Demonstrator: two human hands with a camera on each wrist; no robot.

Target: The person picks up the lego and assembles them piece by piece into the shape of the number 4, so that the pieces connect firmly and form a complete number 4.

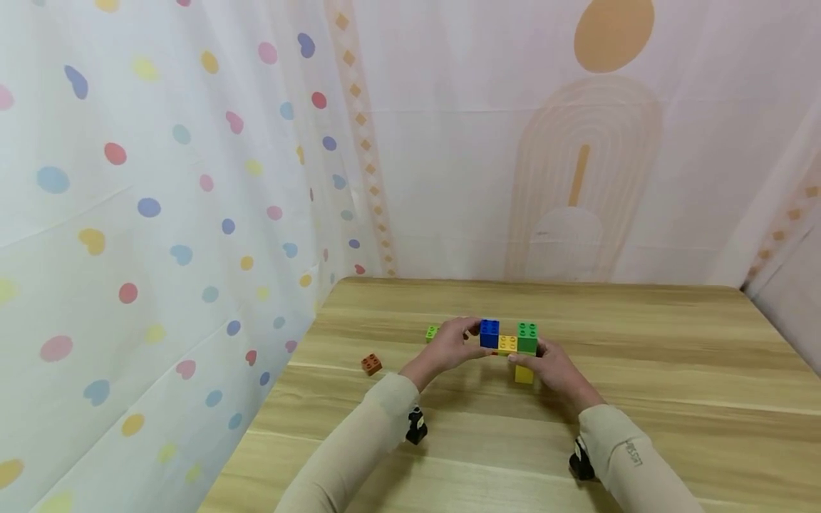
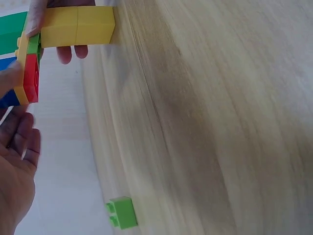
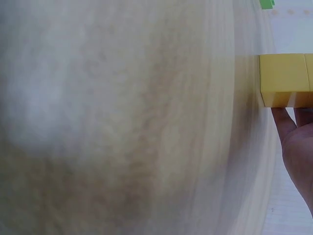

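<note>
Both hands hold one structure of toy building bricks above the wooden table. My left hand [image 1: 452, 346] grips its left end, around the blue brick [image 1: 489, 333], with the thumb in front. My right hand [image 1: 556, 368] holds the right end, by the green brick [image 1: 527, 336] and the yellow bricks [image 2: 78, 25] that stick down under it. A yellow plate [image 1: 507, 344] joins the blue and green sides. Beneath it, in the left wrist view, show a red brick [image 2: 31, 78] and a bit of light green. In the right wrist view, fingers touch the yellow bricks [image 3: 284, 78].
A loose orange-brown brick [image 1: 370, 364] lies on the wooden table [image 1: 667, 356], left of the hands. Behind the left hand lies a light green brick [image 2: 122, 212]. Patterned curtains [image 1: 442, 142] hang along the table's back and left. Black wrist devices [image 1: 416, 426] sit below both sleeves.
</note>
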